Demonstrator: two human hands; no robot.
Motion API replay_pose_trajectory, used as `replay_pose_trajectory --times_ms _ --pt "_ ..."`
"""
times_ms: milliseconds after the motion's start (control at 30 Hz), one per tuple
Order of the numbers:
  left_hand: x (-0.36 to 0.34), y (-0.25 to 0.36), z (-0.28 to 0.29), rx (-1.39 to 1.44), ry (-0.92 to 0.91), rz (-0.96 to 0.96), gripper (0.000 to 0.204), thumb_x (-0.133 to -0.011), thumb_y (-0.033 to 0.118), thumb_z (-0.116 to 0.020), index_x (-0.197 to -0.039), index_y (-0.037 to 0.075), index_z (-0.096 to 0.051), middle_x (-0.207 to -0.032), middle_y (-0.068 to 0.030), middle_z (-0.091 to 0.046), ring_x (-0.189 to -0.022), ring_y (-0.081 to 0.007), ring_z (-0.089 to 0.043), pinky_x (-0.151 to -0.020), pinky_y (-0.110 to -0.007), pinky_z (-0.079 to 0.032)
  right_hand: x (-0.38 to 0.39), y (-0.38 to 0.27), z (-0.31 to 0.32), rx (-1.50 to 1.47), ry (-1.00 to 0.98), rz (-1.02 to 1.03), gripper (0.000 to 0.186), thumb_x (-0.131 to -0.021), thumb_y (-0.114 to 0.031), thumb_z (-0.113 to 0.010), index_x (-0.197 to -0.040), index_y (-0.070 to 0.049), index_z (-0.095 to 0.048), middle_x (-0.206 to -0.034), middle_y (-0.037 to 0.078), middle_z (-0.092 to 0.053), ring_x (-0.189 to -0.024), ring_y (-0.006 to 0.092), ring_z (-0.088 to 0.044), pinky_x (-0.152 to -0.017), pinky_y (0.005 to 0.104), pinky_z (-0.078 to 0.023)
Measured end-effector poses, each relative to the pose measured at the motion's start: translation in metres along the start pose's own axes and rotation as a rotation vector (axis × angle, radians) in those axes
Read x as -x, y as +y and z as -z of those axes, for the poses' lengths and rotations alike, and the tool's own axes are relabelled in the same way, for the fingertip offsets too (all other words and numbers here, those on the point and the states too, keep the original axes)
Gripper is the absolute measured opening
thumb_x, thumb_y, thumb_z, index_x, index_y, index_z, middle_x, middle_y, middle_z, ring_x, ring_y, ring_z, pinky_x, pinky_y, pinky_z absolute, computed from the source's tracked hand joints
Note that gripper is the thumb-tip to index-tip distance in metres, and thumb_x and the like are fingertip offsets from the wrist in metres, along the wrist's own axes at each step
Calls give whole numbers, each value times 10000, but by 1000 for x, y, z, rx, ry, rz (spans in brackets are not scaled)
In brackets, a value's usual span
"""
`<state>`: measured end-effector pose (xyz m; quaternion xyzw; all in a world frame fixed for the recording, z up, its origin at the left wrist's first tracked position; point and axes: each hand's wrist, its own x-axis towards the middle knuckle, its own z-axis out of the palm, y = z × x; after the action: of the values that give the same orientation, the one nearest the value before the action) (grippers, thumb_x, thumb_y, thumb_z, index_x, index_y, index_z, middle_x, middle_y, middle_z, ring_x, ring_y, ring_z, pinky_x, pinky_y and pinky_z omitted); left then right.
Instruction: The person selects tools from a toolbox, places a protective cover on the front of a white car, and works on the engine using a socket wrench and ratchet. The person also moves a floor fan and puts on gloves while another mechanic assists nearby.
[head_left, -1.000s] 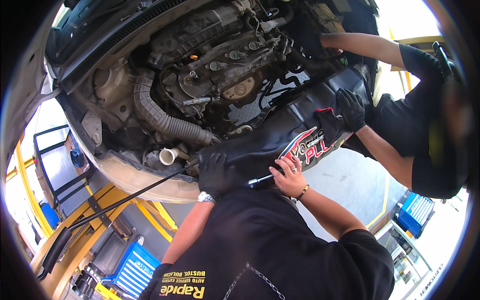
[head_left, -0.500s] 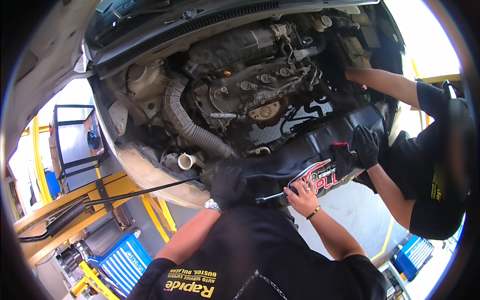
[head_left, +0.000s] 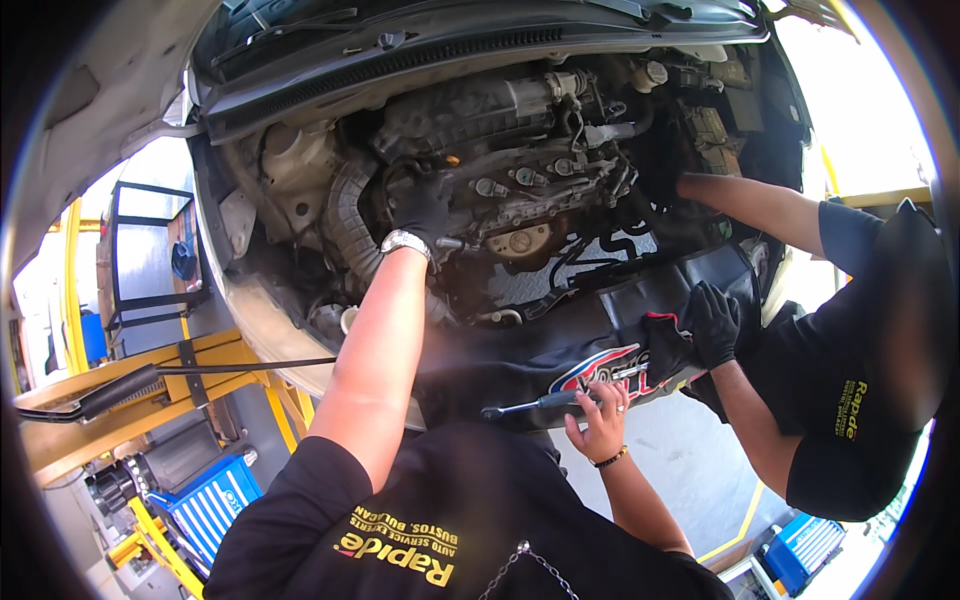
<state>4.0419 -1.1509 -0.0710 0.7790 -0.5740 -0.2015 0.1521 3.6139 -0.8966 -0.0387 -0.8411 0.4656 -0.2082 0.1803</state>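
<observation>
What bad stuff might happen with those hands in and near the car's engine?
The ratchet might slip from the bare right hand and slide down the black cover.

The gloved left hand reaches in among hard engine parts, so its knuckles could get bumped, or the metal watch might catch.

The co-worker's bare forearm goes in too, its hand hidden from this view, so a scrape might go unnoticed.

Your gloved left grip (head_left: 420,208) is at the engine (head_left: 535,190), with a ribbed hose (head_left: 352,218) just to its left. Your bare right grip (head_left: 598,420) holds a ratchet (head_left: 545,401) by its handle, the head pointing left, over a black cover (head_left: 620,306); right of that grip, a co-worker's gloved hand (head_left: 712,325) rests on the cover.
</observation>
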Motion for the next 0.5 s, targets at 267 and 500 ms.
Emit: replay_pose_trajectory --times_ms 267,500 --pt "-1 -17 0 -45 156 100 417 -1009 450 -568 -1156 67 -638 -985 -245 -724 -956 -455 -690 -842 -562 -522 4 -1 -5 -63 18 -63 437 -740 -225 -783 -1150 -117 -679 -1271 123 -573 -1205 333 -553 -1083 565 -368" --pt "1 5 2 -235 181 -282 488 -813 413 -751 -1211 137 -701 -957 -196 -750 -925 -345 -734 -849 -456 -570 -12 -6 10 -61 18 -83 435 -747 -245 -795 -1150 -123 -688 -1275 104 -589 -1192 344 -573 -1084 569 -375"
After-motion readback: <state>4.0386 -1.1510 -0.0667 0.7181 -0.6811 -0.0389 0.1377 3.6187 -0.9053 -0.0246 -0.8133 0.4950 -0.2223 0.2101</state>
